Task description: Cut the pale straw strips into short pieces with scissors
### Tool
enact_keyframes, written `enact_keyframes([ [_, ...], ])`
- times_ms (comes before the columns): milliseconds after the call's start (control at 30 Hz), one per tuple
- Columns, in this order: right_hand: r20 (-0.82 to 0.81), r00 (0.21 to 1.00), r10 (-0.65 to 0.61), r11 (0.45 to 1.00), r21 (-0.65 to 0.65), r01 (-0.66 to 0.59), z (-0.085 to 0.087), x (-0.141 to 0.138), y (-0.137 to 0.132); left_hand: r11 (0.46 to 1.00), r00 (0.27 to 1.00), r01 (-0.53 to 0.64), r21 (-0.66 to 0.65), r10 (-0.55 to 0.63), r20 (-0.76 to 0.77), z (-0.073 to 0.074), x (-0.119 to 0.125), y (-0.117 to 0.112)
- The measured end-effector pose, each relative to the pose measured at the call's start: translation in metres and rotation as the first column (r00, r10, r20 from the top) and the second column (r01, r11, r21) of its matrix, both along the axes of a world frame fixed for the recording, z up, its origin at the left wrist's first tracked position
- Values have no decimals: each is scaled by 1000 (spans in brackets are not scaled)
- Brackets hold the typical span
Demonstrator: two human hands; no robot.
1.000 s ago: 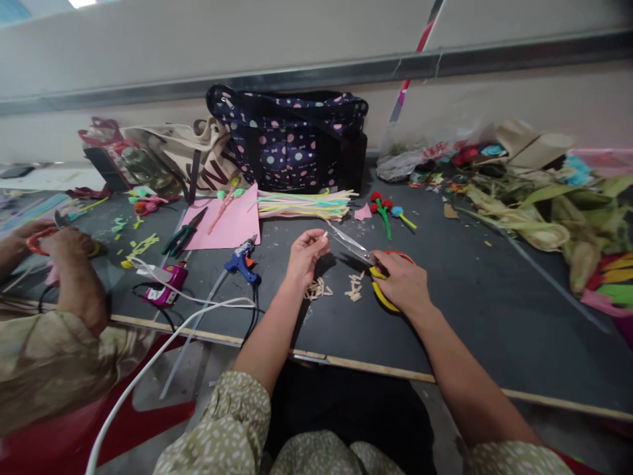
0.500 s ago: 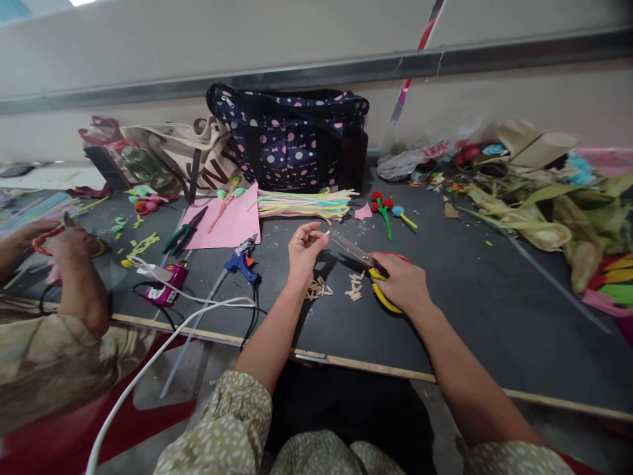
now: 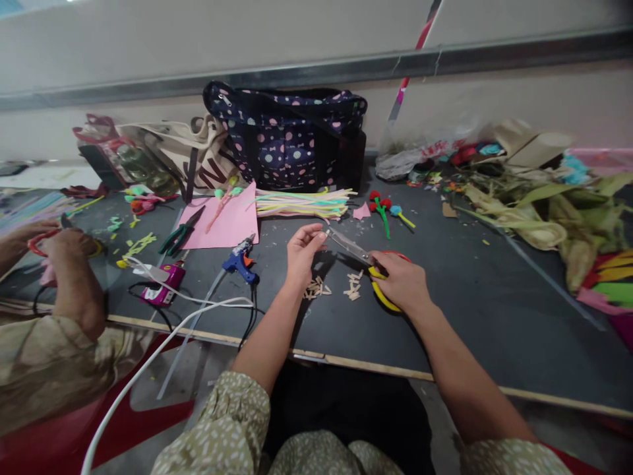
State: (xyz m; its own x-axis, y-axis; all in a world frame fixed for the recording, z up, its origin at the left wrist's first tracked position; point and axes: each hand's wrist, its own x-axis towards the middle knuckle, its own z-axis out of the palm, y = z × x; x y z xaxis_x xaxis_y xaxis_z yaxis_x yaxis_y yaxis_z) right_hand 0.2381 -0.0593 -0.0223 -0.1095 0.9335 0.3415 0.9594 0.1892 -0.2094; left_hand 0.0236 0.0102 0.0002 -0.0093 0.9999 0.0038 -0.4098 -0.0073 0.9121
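My right hand [image 3: 403,280] is closed round the red and yellow handles of a pair of scissors [image 3: 349,245], whose blades point left. My left hand [image 3: 304,254] pinches a small pale piece [image 3: 327,232] between thumb and fingertips, right at the blade tips. What that piece is made of is too small to tell. On the dark table below lie two little heaps of short pale cut strips: one heap [image 3: 316,287] beside my left wrist, the other heap [image 3: 353,286] under the scissors.
A blue glue gun [image 3: 241,260], a magenta device [image 3: 165,285] with a white cable and green-handled pliers [image 3: 182,231] lie to the left. Pipe cleaners [image 3: 301,204] stand before a dotted bag [image 3: 291,142]. A co-worker's hands [image 3: 69,247] hold scissors at far left. Dried husks [image 3: 534,211] lie right.
The view has shifted slightly. Both hands stay almost in place, with the blades still at the small pale piece.
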Motion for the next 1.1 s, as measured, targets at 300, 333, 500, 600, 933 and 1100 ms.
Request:
enact_keyframes([
  [300,-9,1000,1,1000,20,-1,0,-1,-1,995,995,36,-94,-27,101,-1,1,3],
  [333,-13,1000,6,1000,25,-6,1,-1,-1,994,994,38,-101,-27,109,-1,1,3],
  [500,-30,999,33,998,53,-32,0,-4,-1,992,992,44,-121,-29,121,-1,2,3],
  [600,-34,998,48,997,68,-45,-2,-6,-2,992,993,38,-121,-23,119,-1,3,2],
  [933,-30,998,61,997,45,-59,-5,-11,-1,976,980,82,-203,-42,195,-2,7,-1],
  [1100,-28,998,50,998,26,-49,-6,-12,-2,970,975,81,-231,-30,219,-3,8,-2],
])
